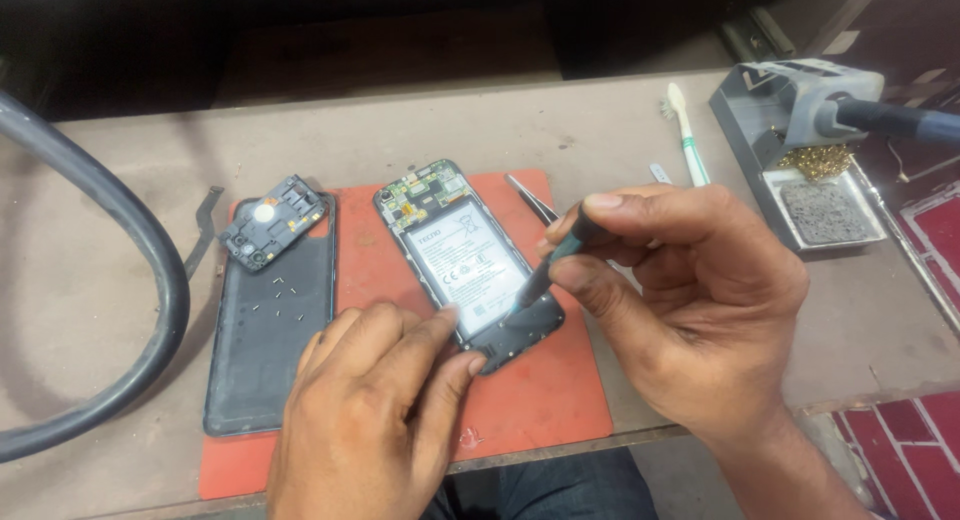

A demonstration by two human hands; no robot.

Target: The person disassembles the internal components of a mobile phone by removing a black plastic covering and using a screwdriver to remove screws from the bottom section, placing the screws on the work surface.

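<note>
Fingers of the right hand (pixel 690 300) pinch a teal-handled screwdriver (pixel 552 262), its tip down on the lower edge of the opened smartphone (pixel 465 260), which lies back-up on the orange mat (pixel 540 390) with battery and circuit board bare. Fingertips of the left hand (pixel 370 420) press flat on the phone's bottom end, gripping nothing. A slip of the tip could, I judge, gouge the battery or board just beside it. Tiny loose screws (pixel 280 295) resting on the removed back cover (pixel 265 340) might scatter if the left forearm nudges it. Tweezers (pixel 530 198) lie near the right hand.
</note>
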